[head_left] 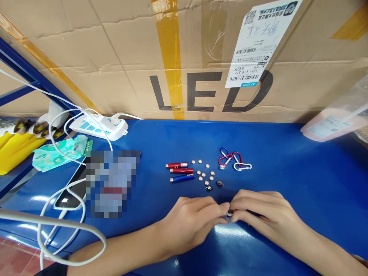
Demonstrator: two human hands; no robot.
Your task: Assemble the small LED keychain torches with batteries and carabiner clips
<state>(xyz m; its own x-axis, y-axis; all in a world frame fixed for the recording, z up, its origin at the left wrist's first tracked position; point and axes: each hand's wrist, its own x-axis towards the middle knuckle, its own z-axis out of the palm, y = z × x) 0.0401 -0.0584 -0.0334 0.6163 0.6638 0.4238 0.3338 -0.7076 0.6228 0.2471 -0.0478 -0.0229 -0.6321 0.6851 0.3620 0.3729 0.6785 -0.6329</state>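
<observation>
The left hand (pixel 197 222) and right hand (pixel 267 214) meet over the glossy blue desk (pixel 304 184), fingertips pinched from either side on a small dark-and-silver piece (pixel 229 214), mostly hidden between them. Just beyond lie two small black pieces (pixel 220 184) and a scatter of round silver button cells (pixel 203 174), with two slim red metal tubes (pixel 181 171) and one blue metal tube (pixel 182 178) to their left, and coloured metal carabiners (pixel 244 165) clustered farther back.
</observation>
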